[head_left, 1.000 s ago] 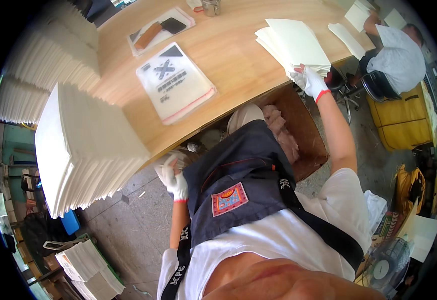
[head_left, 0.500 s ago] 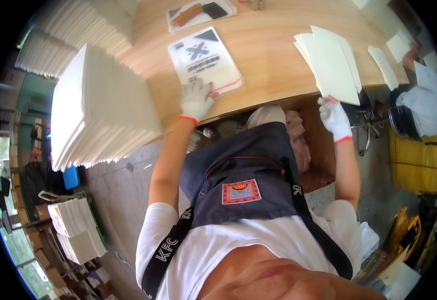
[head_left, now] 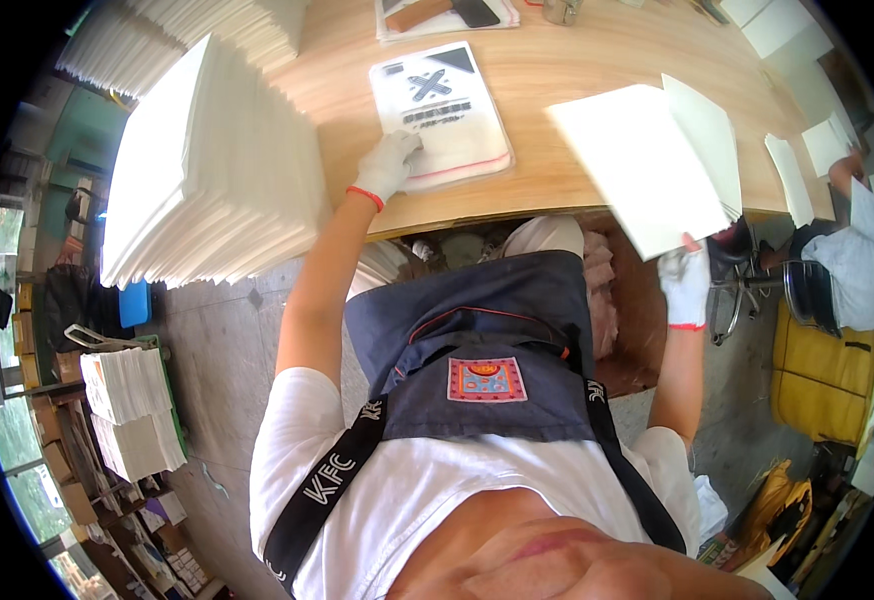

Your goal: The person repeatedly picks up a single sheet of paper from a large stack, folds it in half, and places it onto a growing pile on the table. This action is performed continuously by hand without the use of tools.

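Both my hands wear white work gloves with red cuffs. My left hand [head_left: 386, 168] is at the lower left edge of a stack of clear printed plastic bags [head_left: 457, 130]. Its fingers are curled together on the top bag, and their tips are partly hidden. In my right hand [head_left: 685, 283] is a white sheet of card [head_left: 632, 150], gripped by its near corner between thumb and fingers. The sheet slants over the table edge, its far end above the wood. More white card sheets [head_left: 709, 135] lie behind it on the right.
A tall stack of white cards [head_left: 172, 170] stands left on the wooden table [head_left: 547, 60], with more stacks [head_left: 227, 25] behind. Farther back, a brown-and-black tool [head_left: 437, 14] lies on more bags. A person [head_left: 852, 240] sits on the right near a yellow bag [head_left: 827, 375].
My right hand has drawn the white card toward me and left, off the pile. My left hand's fingers, spread on the bags before, are now curled. The view has shifted slightly.
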The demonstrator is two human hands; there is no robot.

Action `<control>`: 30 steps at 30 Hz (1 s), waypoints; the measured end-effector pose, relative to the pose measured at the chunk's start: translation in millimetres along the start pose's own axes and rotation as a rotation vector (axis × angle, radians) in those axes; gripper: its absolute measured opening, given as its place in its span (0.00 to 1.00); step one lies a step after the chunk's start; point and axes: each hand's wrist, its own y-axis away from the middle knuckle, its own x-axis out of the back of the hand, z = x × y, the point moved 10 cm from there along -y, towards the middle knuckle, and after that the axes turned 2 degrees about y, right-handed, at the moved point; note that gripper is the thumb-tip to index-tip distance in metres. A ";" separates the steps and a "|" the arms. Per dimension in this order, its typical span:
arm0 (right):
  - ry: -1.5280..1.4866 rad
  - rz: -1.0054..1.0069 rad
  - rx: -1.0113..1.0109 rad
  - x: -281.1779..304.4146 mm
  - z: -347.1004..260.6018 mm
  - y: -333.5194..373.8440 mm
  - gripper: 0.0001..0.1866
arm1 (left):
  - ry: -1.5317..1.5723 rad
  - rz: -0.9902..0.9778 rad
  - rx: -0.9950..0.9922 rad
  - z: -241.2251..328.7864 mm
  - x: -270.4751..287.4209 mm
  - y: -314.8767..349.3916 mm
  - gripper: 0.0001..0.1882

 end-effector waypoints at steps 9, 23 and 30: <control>-0.103 -0.147 -0.478 -75.3 148.2 53.4 0.21 | 0.018 0.344 -0.060 -13.1 16.8 11.3 0.16; -0.208 0.004 -0.371 -112.3 167.8 79.8 0.14 | 0.328 0.269 -0.188 24.6 30.1 33.4 0.17; -0.068 -0.174 -0.359 -140.7 151.0 106.0 0.11 | 1.402 0.959 0.257 -1.8 -39.6 88.0 0.29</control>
